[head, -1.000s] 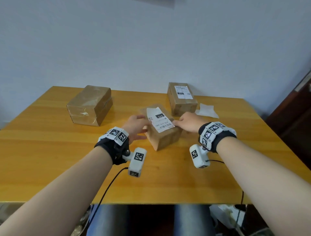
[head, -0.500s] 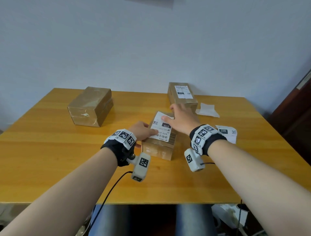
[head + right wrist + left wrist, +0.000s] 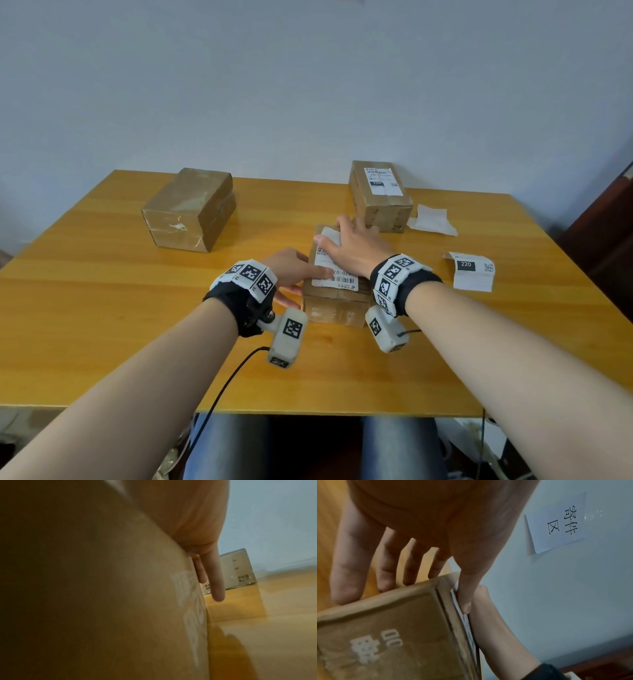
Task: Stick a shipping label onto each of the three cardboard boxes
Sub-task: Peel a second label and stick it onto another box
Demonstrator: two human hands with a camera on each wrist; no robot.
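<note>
The middle cardboard box [image 3: 337, 310] stands in front of me with a white shipping label [image 3: 337, 279] on its top. My right hand [image 3: 356, 250] lies flat on the label, fingers straight and reaching to the far end. My left hand [image 3: 291, 270] steadies the box: the thumb presses the label's left edge and the straight fingers [image 3: 385, 568] lie against the box's left side [image 3: 385, 635]. A bare box [image 3: 190, 209] sits at the far left. The far box [image 3: 380, 202] carries a label [image 3: 382, 181].
A loose label [image 3: 472, 270] printed "220" lies on the wooden table [image 3: 102, 308] to the right. Crumpled white backing paper [image 3: 431, 221] lies beside the far box. A paper sign [image 3: 556, 523] hangs on the wall. The table's front edge is near my knees.
The middle box has turned from a slant to square with me. My right hand moved from its right corner onto the label and slid toward the far end. The left thumb now presses the label.
</note>
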